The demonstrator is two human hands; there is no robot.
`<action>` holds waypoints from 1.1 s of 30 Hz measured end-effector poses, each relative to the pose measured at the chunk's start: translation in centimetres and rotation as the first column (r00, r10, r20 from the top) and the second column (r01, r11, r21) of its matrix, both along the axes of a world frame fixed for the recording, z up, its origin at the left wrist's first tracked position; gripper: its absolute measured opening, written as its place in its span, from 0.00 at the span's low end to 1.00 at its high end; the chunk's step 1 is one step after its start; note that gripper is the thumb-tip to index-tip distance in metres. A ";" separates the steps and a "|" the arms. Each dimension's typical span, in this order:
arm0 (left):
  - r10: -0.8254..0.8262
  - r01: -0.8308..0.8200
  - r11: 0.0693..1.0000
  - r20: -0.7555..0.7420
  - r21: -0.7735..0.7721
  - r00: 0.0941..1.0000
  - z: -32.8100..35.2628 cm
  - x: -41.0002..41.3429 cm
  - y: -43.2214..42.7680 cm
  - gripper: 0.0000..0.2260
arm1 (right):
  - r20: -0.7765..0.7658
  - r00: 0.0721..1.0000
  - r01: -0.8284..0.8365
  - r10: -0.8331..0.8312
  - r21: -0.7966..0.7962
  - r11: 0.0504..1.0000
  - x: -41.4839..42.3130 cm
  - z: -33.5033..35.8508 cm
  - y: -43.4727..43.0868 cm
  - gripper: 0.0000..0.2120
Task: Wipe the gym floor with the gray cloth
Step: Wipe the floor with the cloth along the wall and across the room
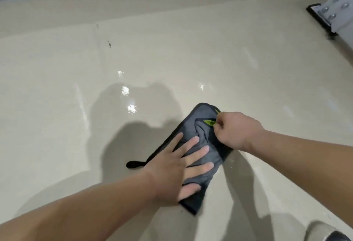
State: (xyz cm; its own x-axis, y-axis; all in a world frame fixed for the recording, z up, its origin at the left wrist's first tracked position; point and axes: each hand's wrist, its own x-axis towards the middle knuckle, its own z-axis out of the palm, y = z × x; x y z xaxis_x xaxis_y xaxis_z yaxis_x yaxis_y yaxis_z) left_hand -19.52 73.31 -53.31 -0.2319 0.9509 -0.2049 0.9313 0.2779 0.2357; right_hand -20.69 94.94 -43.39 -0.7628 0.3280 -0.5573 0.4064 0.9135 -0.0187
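Glossy beige floor [172, 59] bears folded, black-edged gray cloth [202, 156].

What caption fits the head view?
Left hand flat on gray cloth on floor; right hand pinches its green tag.

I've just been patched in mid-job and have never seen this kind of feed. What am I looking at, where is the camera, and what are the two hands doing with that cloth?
There is no machine here: a person is working with bare hands, and the single picture comes from a wide-angle camera worn on their head, looking forward and down. The pale glossy surface is the gym floor, with a wet-looking shiny patch ahead. On it lies the gray cloth, dark-edged, with a black loop at one corner. The left hand lies flat on the cloth, fingers spread, pressing it down. The right hand is closed, pinching a small green tag near the cloth's far end. At upper right stands a bolted metal equipment base.
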 end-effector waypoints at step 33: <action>0.805 -0.809 0.546 -0.129 -0.219 0.579 5.5 12.2 -14.2 0.27 | -0.240 0.775 -0.616 0.585 -0.079 0.784 -6.9 -4.5 -21.7 0.15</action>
State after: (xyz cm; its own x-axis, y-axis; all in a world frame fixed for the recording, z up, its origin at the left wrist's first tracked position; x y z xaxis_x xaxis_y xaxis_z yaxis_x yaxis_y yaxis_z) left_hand -7.36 59.15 -47.81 -0.8817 0.2850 -0.3760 0.2892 0.9561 0.0466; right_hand -27.61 73.22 -47.91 -0.8721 -0.3052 -0.3824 -0.2500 0.9498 -0.1879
